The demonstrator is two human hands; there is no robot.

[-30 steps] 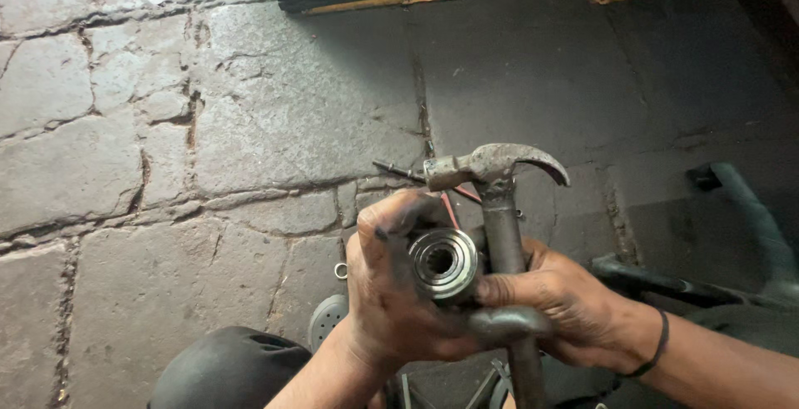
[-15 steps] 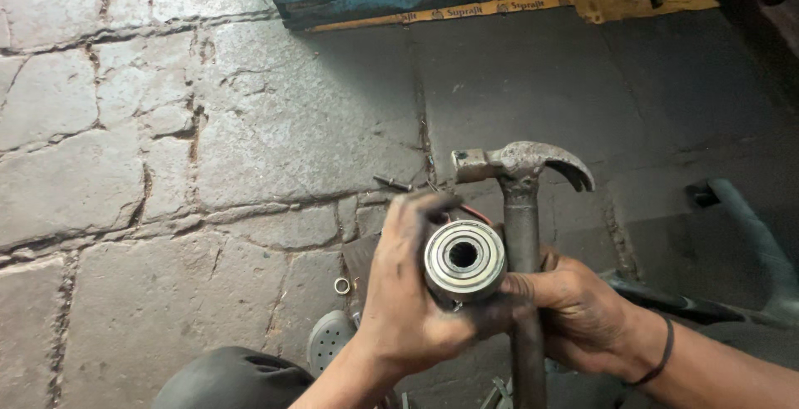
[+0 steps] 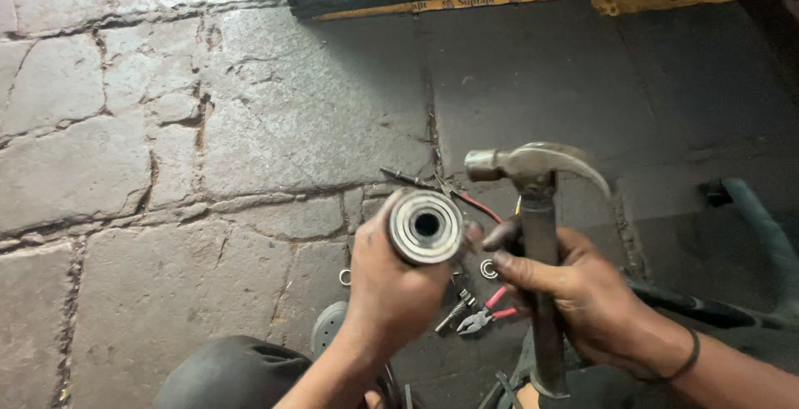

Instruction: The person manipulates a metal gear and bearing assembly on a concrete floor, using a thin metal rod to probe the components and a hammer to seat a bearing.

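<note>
Left hand (image 3: 391, 292) wrapped round bearing hub (image 3: 426, 226), held up over stone floor (image 3: 166, 151). Right hand (image 3: 583, 292) clenched on claw hammer (image 3: 539, 209) (steel handle). Greasy-looking grip, maybe; risks slipping, striking fingers.

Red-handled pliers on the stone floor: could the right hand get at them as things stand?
Probably not at once: the right hand is wrapped around the steel claw hammer. The red-handled pliers lie uncovered on the floor just below the hands.
</note>
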